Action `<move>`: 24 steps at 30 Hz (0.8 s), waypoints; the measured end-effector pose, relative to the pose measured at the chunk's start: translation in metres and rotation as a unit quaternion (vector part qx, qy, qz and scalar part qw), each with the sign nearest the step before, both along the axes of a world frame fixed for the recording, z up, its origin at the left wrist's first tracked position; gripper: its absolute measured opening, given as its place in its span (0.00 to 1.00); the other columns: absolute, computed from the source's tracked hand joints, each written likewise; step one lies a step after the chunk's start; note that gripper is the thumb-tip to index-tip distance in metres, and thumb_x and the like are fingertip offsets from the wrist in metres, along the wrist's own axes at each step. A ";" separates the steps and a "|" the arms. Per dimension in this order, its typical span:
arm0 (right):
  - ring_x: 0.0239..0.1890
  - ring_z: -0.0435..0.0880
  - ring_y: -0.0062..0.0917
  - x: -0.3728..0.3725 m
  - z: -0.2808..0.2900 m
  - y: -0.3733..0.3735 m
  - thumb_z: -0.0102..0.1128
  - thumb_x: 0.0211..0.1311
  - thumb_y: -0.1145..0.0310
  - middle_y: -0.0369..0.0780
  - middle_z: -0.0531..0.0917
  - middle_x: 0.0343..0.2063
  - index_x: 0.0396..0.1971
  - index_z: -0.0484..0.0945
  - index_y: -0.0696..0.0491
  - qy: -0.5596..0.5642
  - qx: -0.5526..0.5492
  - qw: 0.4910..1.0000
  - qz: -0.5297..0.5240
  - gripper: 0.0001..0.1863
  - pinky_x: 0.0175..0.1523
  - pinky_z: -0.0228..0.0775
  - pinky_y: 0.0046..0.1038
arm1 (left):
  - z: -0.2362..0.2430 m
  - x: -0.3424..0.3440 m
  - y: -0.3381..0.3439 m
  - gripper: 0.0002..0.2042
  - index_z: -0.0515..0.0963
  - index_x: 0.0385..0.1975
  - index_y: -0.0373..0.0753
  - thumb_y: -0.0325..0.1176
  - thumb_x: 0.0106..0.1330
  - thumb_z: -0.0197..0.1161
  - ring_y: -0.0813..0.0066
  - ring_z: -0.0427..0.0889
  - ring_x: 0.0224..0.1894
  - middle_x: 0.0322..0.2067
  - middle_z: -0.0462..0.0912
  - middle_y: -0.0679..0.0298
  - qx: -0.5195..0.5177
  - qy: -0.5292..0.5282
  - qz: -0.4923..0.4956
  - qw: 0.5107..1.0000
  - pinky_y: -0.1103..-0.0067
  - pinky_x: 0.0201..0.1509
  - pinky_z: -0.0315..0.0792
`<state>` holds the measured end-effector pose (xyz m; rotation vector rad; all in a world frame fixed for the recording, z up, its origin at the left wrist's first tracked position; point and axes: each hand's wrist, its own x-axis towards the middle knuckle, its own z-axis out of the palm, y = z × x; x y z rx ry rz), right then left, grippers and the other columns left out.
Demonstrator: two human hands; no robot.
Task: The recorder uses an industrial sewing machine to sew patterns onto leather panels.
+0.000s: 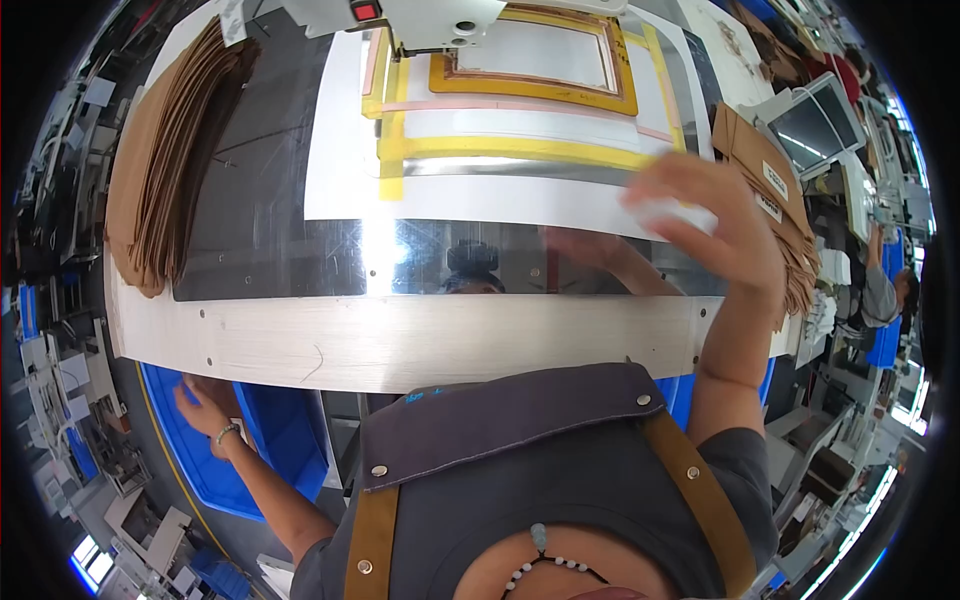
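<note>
Low at the left, my left hand [203, 408] reaches into a blue plastic bin [287, 450] below the bench edge, fingers apart beside something brown. My right hand [710, 220] is smeared by motion over the right side of the white board [500, 200], fingers curved near a blurred white patch; whether they grip it is unclear. On that board lie a yellow-edged rectangular template [632, 90] and strips of yellow tape [520, 150], under a white machine head [430, 20] at the top.
A pile of brown folded pieces [160, 170] sits on the bench's left, another [760, 190] with white labels on the right. Beyond are a tilted screen [810, 120] and a person in grey [880, 290]. The pale wooden bench edge [500, 330] runs across before me.
</note>
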<state>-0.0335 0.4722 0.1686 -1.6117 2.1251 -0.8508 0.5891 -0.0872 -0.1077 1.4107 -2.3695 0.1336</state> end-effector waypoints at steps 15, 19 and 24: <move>0.50 0.87 0.36 -0.036 -0.125 -0.095 0.69 0.64 0.73 0.40 0.90 0.47 0.46 0.87 0.55 0.253 -0.089 0.962 -0.051 0.11 0.54 0.81 0.36 | 0.169 -0.467 0.210 0.14 0.86 0.51 0.36 0.33 0.69 0.72 0.64 0.86 0.49 0.49 0.88 0.58 0.313 0.173 -0.511 0.782 0.73 0.52 0.78; 0.50 0.87 0.36 -0.038 -0.125 -0.097 0.69 0.64 0.73 0.39 0.90 0.47 0.47 0.87 0.55 0.231 -0.092 0.968 -0.040 0.12 0.54 0.80 0.36 | 0.145 -0.524 0.227 0.18 0.84 0.50 0.35 0.37 0.64 0.75 0.56 0.81 0.46 0.43 0.84 0.58 0.125 0.125 -0.604 0.777 0.68 0.52 0.77; 0.48 0.86 0.36 -0.042 -0.133 -0.098 0.70 0.64 0.71 0.38 0.88 0.44 0.43 0.87 0.54 0.196 -0.144 0.968 -0.058 0.09 0.51 0.80 0.35 | 0.127 -0.531 0.220 0.16 0.84 0.47 0.36 0.32 0.62 0.77 0.62 0.81 0.42 0.38 0.80 0.60 0.177 0.141 -0.574 0.787 0.71 0.50 0.77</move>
